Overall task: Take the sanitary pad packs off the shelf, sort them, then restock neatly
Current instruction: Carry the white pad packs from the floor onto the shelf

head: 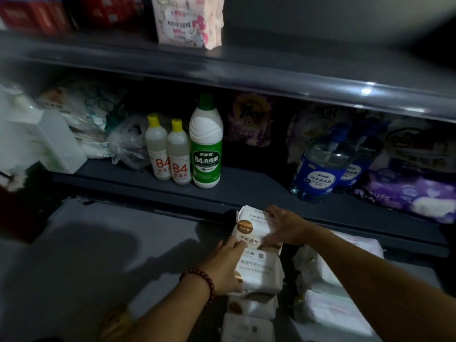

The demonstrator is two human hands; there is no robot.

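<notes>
Left hand (225, 265), right hand (283, 225) — gripping pad packs (257, 266)

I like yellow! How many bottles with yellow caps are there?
2. One yellow-cap bottle stands on the lower shelf; the other is right beside it, next to the green bottle. Others may hide in the dark behind.

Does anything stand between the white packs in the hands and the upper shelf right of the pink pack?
Nothing visible does. Left hand and right hand hold the white packs low; the upper shelf there looks bare.
</notes>
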